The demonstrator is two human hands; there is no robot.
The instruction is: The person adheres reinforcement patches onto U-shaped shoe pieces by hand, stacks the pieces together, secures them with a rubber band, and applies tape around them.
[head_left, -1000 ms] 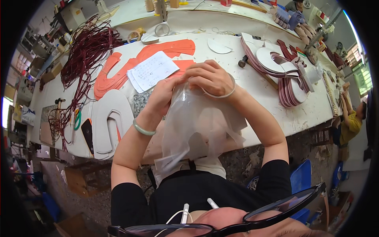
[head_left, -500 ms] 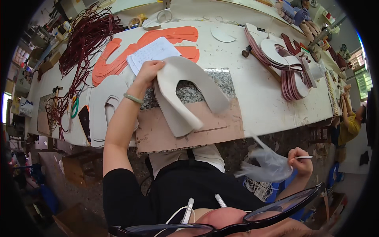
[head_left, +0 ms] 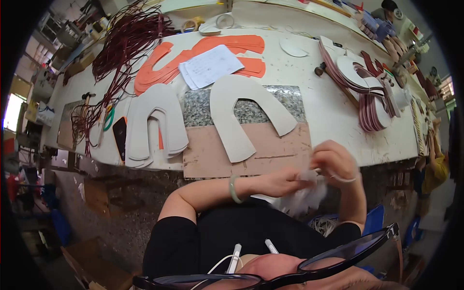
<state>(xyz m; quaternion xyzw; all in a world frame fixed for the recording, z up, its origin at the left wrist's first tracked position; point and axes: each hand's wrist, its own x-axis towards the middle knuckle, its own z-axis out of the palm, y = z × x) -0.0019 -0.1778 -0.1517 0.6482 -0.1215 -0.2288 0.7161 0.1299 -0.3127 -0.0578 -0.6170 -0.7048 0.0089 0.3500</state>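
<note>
Close together at the table's front edge, my hands meet over crumpled clear plastic film (head_left: 309, 195), blurred by motion. My left hand (head_left: 282, 182), with a pale green bangle on its wrist, pinches the film. Fingers curled, my right hand (head_left: 336, 162) keeps a thin white stick (head_left: 345, 180) against its palm side; whether it also grips film is smeared. Beyond them a single off-white U-shaped sheet (head_left: 227, 113) lies flat across a brown board (head_left: 212, 157) and a speckled stone slab (head_left: 200, 112). To its left rests a stack of similar U-shaped pieces (head_left: 140, 128).
Behind lie orange curved pieces (head_left: 227, 43) and written paper sheets (head_left: 210, 66). Dark red cords (head_left: 125, 43), green-handled scissors (head_left: 108, 118) and a phone (head_left: 120, 140) occupy the left. Tied pink-and-white bundles (head_left: 372, 113) stand right. Below the edge is a blue bin (head_left: 373, 220).
My left hand has let go of the U-shaped sheet, which now lies flat on the board, and moved right to the film. My right hand has risen inward with the film and stick.
</note>
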